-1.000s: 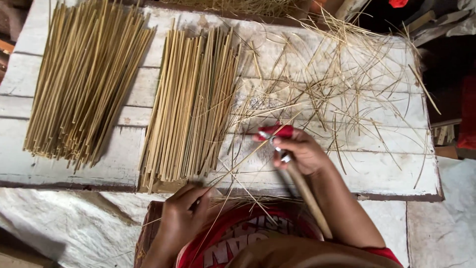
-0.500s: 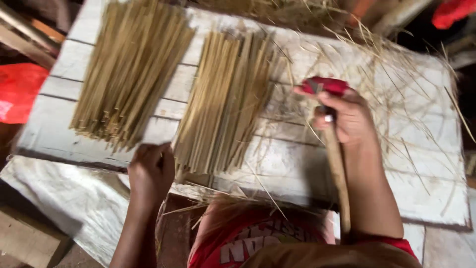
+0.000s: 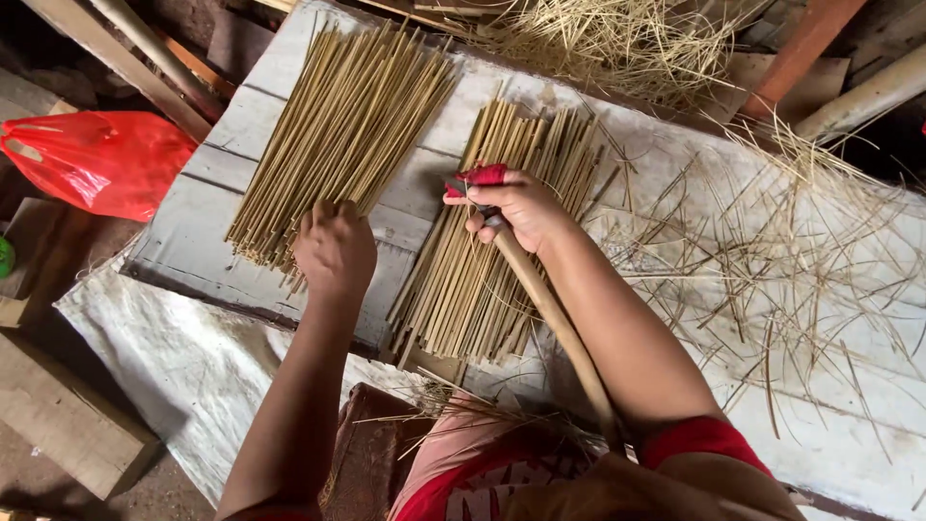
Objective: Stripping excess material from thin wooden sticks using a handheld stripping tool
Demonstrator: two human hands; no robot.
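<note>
Two piles of thin yellow-green bamboo sticks lie on a white wooden board (image 3: 222, 183). My left hand (image 3: 335, 248) rests closed on the near end of the left pile (image 3: 338, 135); I cannot tell whether it grips a stick. My right hand (image 3: 516, 207) hovers over the right pile (image 3: 497, 241), shut on a long wooden-handled tool (image 3: 555, 323) with a red-wrapped tip (image 3: 479, 177). The handle runs back along my forearm toward my body.
Loose shavings and thin slivers (image 3: 772, 260) litter the board's right side, with more straw (image 3: 598, 34) at the far edge. A red plastic bag (image 3: 101, 159) lies on the left. A white sheet (image 3: 193, 367) hangs below the board. Wooden planks (image 3: 68, 415) lie around.
My left hand moved from my lap up onto the near end of the left pile. My right hand carried the tool leftward, from the shavings to above the right pile. The view shifted right.
</note>
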